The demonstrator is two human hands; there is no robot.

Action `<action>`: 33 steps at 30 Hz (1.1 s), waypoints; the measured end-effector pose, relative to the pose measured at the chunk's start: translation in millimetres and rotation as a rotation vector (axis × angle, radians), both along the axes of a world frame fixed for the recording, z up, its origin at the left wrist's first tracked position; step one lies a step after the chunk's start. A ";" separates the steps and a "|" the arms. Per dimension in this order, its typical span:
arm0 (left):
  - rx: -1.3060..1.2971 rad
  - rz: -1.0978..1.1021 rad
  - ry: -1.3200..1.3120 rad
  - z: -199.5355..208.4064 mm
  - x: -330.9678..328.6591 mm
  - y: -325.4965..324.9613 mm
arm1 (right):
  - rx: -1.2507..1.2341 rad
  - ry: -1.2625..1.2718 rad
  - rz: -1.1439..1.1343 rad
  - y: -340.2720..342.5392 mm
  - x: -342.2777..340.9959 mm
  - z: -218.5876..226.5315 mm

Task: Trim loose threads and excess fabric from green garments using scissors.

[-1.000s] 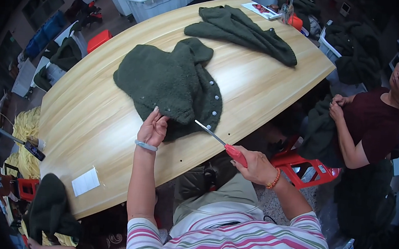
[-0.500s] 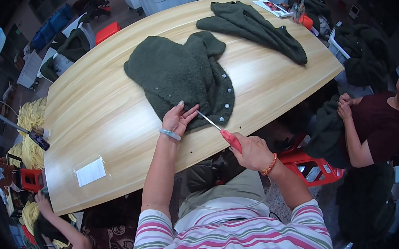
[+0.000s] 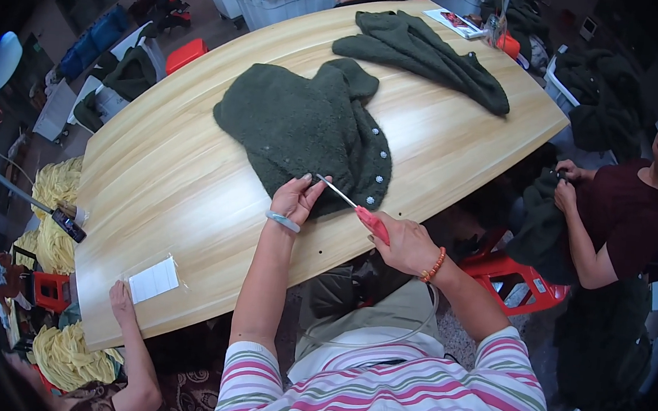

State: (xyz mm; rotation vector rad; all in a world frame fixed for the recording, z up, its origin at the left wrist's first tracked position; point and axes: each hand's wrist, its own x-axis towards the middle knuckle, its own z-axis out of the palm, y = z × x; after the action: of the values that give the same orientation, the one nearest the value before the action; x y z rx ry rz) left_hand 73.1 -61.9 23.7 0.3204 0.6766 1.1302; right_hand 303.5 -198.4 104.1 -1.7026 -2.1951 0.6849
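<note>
A dark green fuzzy knit cardigan (image 3: 297,124) lies bunched on the wooden table (image 3: 181,193), with several pale round buttons along its right edge. At its near edge my left hand (image 3: 296,196) has its fingers curled, the fingertips pinching the knit. My right hand (image 3: 410,248) is wrapped around a red air blow gun (image 3: 373,223) with a slim metal nozzle. The nozzle points up and left, its tip at my left fingertips. A clear hose (image 3: 380,341) loops from near my right wrist across my lap.
Another dark green knit piece (image 3: 428,54) lies at the table's far side. A white paper (image 3: 153,278) is near the left edge, beside a co-worker's hand (image 3: 122,301). A person (image 3: 617,223) at right handles green knitwear by a red stool (image 3: 518,281). Bins (image 3: 284,0) stand behind.
The nozzle tip has shifted slightly left, between my left fingertips, which have drawn closer together. The co-worker's hand at left has come onto the table. Another person's hands appear at the far bin.
</note>
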 end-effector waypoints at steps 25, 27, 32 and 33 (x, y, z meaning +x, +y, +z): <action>-0.107 0.258 -0.114 -9.9 -16.8 45.2 | -0.027 -0.148 0.046 51.8 -40.5 9.6; -0.116 0.261 -0.111 -9.8 -17.1 44.4 | -0.019 -0.137 0.049 55.5 -44.0 11.3; -0.101 0.246 -0.103 -12.6 -17.3 41.9 | 0.035 -0.044 0.034 52.1 -42.5 4.7; -0.091 0.246 -0.106 -13.8 -20.5 40.3 | 0.041 -0.005 0.038 51.1 -41.6 0.7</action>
State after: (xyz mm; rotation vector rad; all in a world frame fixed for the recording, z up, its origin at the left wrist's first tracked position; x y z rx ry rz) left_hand 52.6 -21.6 9.9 0.1000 0.6842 1.3360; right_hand 261.9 -147.2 104.8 -1.6488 -2.2345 0.6407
